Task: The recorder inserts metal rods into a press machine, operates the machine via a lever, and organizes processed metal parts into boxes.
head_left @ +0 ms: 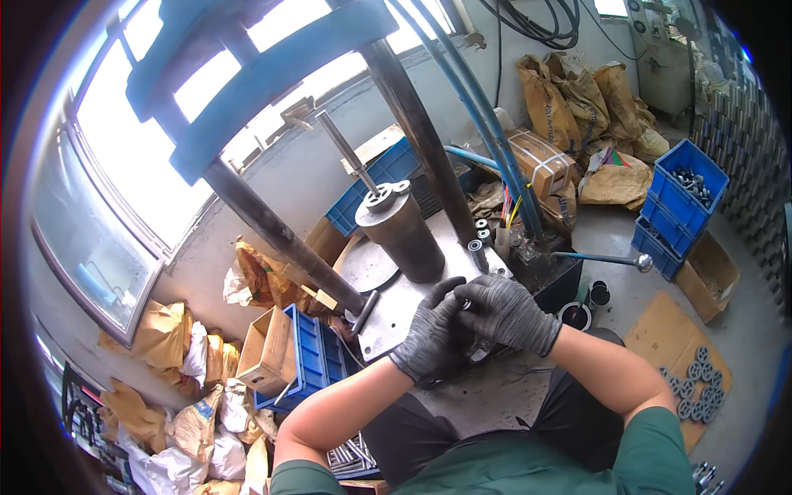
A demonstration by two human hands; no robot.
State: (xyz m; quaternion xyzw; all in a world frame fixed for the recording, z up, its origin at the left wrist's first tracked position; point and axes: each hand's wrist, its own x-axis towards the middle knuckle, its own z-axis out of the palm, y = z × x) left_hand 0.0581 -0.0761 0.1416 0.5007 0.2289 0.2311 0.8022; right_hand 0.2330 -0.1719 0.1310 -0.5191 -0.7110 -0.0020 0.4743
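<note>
Both hands wear dark grey knit gloves and meet at the front edge of the metal press plate. My left hand is closed, its fingers curled toward the other hand. Fingers bent inward, my right hand is closed too. A small glint of metal shows between them, but the gloves hide what it is. Just beyond stands a dark steel cylinder, with a spoked metal ring on top and a bright rod rising from it. Small metal sleeves stand to the cylinder's right.
A blue press frame rises on dark columns around the plate. A ball-ended lever juts out at right. Blue crates hold metal parts; spoked rings lie on cardboard. At left are a wooden box and several sacks.
</note>
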